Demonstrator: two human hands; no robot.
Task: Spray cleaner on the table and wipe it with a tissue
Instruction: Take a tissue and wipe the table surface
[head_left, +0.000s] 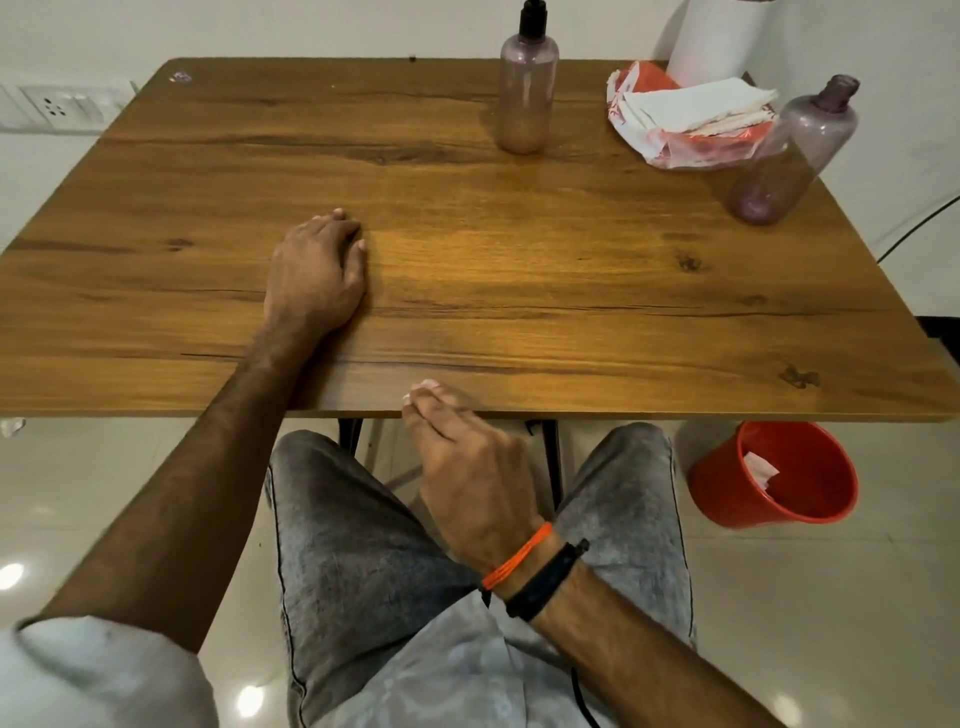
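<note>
A wooden table fills the view. My left hand rests on it left of centre, fingers curled under, nothing visible in it. My right hand is at the table's near edge, closed on a crumpled white tissue that peeks out past the fingertips. A purple-tinted spray bottle with a black nozzle stands at the back centre. A torn red-and-white pack of tissues lies at the back right.
A second purple bottle without a cap stands at the right edge, near the pack. A white cylinder stands behind the pack. A red bin with a used tissue sits on the floor, under the table's right side.
</note>
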